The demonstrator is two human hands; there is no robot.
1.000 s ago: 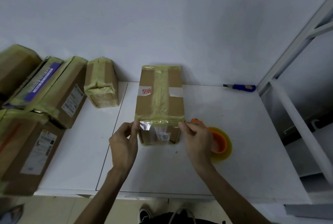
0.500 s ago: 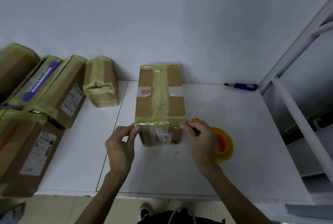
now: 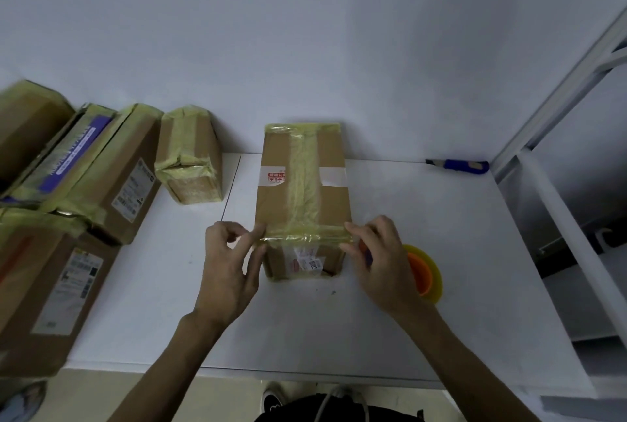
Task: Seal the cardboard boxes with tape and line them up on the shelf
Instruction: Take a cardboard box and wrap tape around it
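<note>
Nearly sealed: the left hand [image 3: 227, 265] and right hand [image 3: 380, 258] pinch a tape strip [image 3: 305, 235] over the box [image 3: 302, 197] edge. Shelving likely remains.

likely parcel packing room: taped cardboard boxes [image 3: 84, 180] stacked on white table [image 3: 424, 252], tape roll [image 3: 424, 272], metal shelving [image 3: 556, 136].

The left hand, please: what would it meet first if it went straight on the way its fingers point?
Most likely the box: the left hand points at its near left corner, seemingly pinching the tape there.
</note>
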